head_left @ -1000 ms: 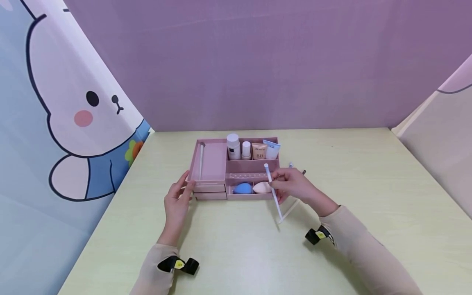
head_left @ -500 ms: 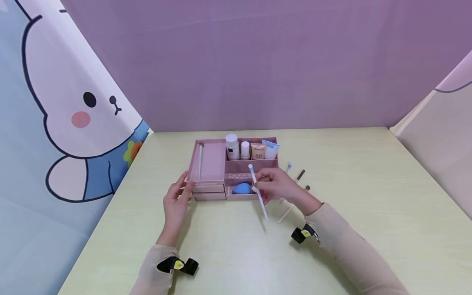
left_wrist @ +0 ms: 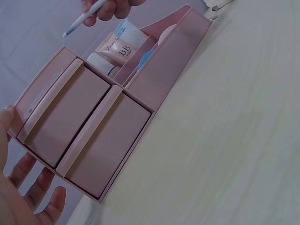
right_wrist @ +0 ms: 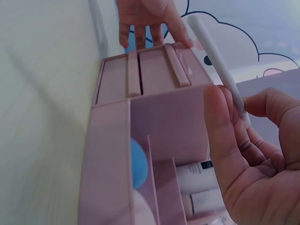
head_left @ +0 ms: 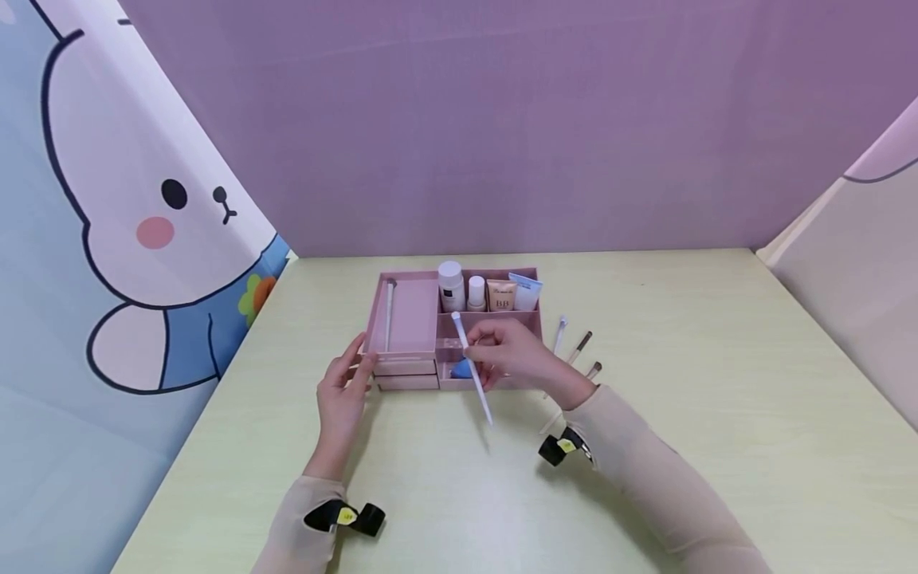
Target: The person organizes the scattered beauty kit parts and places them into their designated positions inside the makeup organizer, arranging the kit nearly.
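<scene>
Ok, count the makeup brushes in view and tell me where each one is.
5. One brush lies in the organizer's left tray, one white brush is pinched in the right hand, and three brushes lie on the table right of it. More may be hidden behind that hand.

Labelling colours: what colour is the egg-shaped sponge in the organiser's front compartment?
Blue; the egg-shaped sponge shows best in the head view.

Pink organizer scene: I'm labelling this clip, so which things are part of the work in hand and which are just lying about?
In use:
right hand gripping white brush
left hand touching pink organizer

Lying about:
three brushes on table
BB tube
white bottles
blue sponge
</scene>
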A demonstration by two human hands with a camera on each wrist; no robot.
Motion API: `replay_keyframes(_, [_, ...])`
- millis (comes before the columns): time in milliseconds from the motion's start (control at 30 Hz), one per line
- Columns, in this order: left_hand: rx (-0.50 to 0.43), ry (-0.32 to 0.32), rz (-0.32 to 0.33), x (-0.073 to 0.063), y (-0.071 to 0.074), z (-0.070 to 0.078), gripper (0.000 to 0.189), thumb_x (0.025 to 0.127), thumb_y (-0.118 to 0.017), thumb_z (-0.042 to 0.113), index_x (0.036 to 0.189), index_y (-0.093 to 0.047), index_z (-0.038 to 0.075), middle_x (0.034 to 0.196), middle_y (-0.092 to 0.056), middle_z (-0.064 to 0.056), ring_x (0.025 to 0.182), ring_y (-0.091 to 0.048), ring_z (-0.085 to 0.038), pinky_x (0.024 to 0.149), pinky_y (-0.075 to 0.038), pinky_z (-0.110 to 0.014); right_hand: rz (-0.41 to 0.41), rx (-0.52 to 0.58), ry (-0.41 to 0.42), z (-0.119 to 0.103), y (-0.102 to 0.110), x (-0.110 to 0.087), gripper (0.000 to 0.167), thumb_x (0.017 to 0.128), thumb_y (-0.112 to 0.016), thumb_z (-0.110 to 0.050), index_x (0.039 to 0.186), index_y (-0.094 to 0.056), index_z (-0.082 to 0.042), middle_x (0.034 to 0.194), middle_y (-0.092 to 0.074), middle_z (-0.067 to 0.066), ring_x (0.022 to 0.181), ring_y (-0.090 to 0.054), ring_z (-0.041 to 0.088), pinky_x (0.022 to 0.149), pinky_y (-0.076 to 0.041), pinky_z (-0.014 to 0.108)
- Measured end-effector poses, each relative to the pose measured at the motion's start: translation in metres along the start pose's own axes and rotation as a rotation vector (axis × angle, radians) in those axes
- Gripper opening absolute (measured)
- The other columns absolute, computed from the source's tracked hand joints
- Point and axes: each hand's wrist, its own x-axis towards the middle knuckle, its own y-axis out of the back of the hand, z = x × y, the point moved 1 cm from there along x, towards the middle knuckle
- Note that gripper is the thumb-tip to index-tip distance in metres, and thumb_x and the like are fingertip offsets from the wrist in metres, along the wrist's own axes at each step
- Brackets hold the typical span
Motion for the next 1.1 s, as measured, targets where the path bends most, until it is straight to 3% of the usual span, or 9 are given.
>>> replay_keyframes(333, [0.001,0.003,-0.003,0.000,0.000,0.002,0.039,0.099,-0.064,0.017,0.138,-0.062,0.013,0.099,-0.058,0.005,0.085,-0.057,-0.004,0.069,-0.055,-0.019,0.010,-0.023,0.002,-0.009,-0.012,0.016,0.007,0.097,-0.063,-0.005,0.097,-0.063,0.002,0.075,-0.068,0.015,0.057,-0.064,0.019,0.057,-0.061,0.038])
replay_keyframes(667, [-0.007,-0.011,0.020,0.000,-0.001,0.001,0.039,0.098,-0.065,0.015,0.136,-0.062,0.009,0.099,-0.060,0.004,0.082,-0.058,-0.004,0.067,-0.055,-0.018,0.028,-0.039,-0.007,-0.012,-0.017,0.037,0.009,0.099,-0.060,-0.006,0.102,-0.063,0.001,0.074,-0.067,0.011,0.059,-0.065,0.020,0.060,-0.061,0.039])
replay_keyframes(1100, [-0.008,0.015,0.008,0.001,0.000,0.002,0.040,0.099,-0.064,0.018,0.138,-0.061,0.011,0.100,-0.057,0.004,0.083,-0.057,-0.005,0.068,-0.055,-0.018,0.063,0.044,-0.042,-0.027,-0.025,0.055,0.012,0.099,-0.060,-0.007,0.106,-0.062,0.003,0.074,-0.063,0.012,0.059,-0.063,0.020,0.063,-0.062,0.041])
